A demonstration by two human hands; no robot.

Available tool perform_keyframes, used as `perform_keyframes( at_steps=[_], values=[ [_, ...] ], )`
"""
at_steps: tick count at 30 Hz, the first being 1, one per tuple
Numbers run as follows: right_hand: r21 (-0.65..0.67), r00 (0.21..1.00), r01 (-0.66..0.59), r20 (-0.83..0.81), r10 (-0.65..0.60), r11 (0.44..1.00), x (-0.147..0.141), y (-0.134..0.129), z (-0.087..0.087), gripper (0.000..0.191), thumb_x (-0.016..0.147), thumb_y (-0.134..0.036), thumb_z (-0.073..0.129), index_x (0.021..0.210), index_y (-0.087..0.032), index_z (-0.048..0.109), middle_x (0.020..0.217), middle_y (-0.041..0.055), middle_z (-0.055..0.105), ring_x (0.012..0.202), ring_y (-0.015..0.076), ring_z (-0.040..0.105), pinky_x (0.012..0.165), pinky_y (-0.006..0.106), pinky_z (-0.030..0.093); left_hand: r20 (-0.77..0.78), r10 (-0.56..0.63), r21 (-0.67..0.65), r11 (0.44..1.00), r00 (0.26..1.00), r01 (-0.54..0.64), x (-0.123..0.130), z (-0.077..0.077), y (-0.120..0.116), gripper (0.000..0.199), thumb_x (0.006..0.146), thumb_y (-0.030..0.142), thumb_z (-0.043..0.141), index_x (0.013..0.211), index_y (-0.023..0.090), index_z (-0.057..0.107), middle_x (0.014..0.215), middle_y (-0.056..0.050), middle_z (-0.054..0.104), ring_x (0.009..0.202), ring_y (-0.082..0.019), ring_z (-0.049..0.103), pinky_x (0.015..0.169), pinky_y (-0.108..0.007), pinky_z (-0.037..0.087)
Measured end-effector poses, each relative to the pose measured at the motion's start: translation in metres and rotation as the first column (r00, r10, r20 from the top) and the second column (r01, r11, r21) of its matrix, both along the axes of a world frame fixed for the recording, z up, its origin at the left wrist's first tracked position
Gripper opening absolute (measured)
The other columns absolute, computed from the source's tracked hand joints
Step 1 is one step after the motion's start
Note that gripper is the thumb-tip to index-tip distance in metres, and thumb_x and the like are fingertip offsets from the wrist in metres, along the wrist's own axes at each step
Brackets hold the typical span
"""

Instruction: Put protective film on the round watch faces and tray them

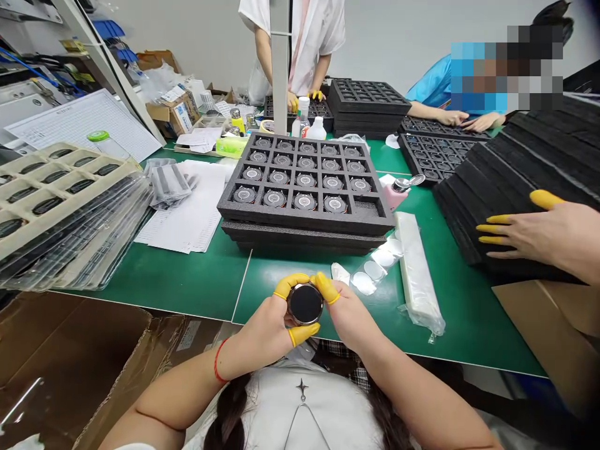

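Note:
A round watch case [305, 304] with a dark face and a metal rim is between my two hands, just over the near edge of the table. My left hand [276, 322] grips it from the left, its yellow-covered thumb below and a covered finger along the top. On the upper right, my right hand [344, 306] presses yellow-covered fingertips against the rim. Beyond my hands lies a black foam tray [304, 215] on top of other trays. Its pockets hold several watch cases [305, 201], and the front right pocket [368, 206] has none.
At left stand stacked plastic trays [107, 231] with dark parts, beside papers [187, 219]. To the right are a wrapped white strip [417, 275], clear round films [375, 269] and a pink bottle [396, 192]. A co-worker's hand [553, 231] touches the tall black foam stack [515, 169]. Two people work behind.

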State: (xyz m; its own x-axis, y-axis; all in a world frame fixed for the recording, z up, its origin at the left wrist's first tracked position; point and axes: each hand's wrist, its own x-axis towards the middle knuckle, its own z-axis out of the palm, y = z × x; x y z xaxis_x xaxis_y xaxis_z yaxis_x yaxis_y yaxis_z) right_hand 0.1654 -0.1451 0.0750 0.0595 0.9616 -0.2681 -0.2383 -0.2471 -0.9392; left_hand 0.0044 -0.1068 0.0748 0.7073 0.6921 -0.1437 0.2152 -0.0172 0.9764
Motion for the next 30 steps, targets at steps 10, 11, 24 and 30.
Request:
perform_keyframes(
  at_steps=[10,11,24,30],
  values=[
    [0.034,0.969,-0.047,-0.240,0.054,0.998,-0.007,-0.002,0.007,0.015,0.079,-0.034,0.069,0.087,-0.022,0.069,0.084,-0.0011,0.065,0.080,0.0127,0.055,0.077,0.023,0.045,-0.148,0.117,0.129,0.987,0.982,-0.098,0.007,-0.005,-0.002,0.059,0.086,0.038,0.062,0.133,0.016,0.033,0.100,-0.009,0.067,0.084,-0.021,0.068,0.075,-0.033,0.054],
    [0.033,0.966,-0.041,-0.255,0.048,0.999,-0.008,-0.001,0.006,0.014,0.080,-0.033,0.068,0.087,-0.021,0.069,0.084,-0.0007,0.065,0.079,0.0127,0.055,0.075,0.023,0.045,-0.161,0.123,0.159,0.982,0.979,-0.097,0.008,-0.005,-0.002,0.060,0.086,0.037,0.061,0.134,0.017,0.031,0.101,-0.010,0.066,0.082,-0.021,0.068,0.074,-0.033,0.054],
    [-0.016,0.972,0.026,-0.233,-0.029,1.000,-0.007,0.004,0.002,0.031,0.080,-0.050,0.067,0.076,-0.020,0.069,0.072,-0.0015,0.061,0.072,0.0120,0.050,0.072,0.023,0.042,-0.129,0.062,0.139,0.989,0.990,-0.043,0.006,-0.007,0.002,0.058,0.085,0.027,0.061,0.135,0.022,0.031,0.110,-0.008,0.065,0.082,-0.019,0.068,0.072,-0.031,0.055],
    [0.008,0.986,-0.062,-0.155,0.062,0.998,-0.001,0.002,0.000,0.019,0.080,-0.038,0.069,0.088,-0.022,0.072,0.082,-0.0002,0.066,0.081,0.0143,0.055,0.079,0.026,0.044,-0.076,-0.007,0.002,1.000,0.997,0.007,0.004,0.001,0.006,0.053,0.086,0.026,0.060,0.133,0.022,0.035,0.094,-0.003,0.069,0.077,-0.017,0.067,0.069,-0.030,0.054]
  ],
)
